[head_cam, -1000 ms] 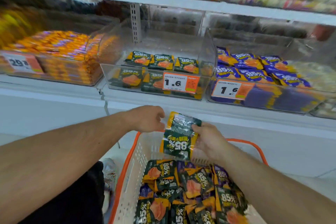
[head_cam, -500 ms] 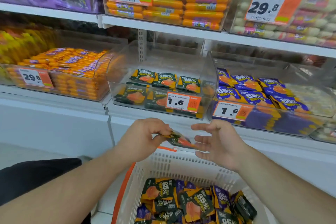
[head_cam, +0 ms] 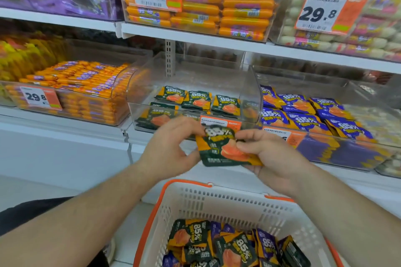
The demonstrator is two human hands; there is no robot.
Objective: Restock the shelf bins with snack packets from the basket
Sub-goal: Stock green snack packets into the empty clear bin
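Note:
A dark green and orange "85%" snack packet [head_cam: 219, 149] is held face up between both hands, just in front of the clear middle bin [head_cam: 195, 84]. My left hand [head_cam: 169, 149] pinches its left edge. My right hand [head_cam: 269, 156] grips its right side, thumb on top. That bin holds a few matching green packets [head_cam: 196, 100]. Below my arms stands the white basket [head_cam: 227, 199] with orange trim, holding several green and purple packets [head_cam: 230, 247].
The clear bin [head_cam: 325, 115] to the right holds purple "85%" packets. On the left, a bin [head_cam: 82, 91] is stacked with orange sausage sticks. The upper shelf [head_cam: 195, 39] carries bins of orange and pale sausages with price tags 28.8 and 29.8.
My right hand, open half a second ago, now grips the packet that my left hand held alone. The packet has turned face up and risen toward the middle bin.

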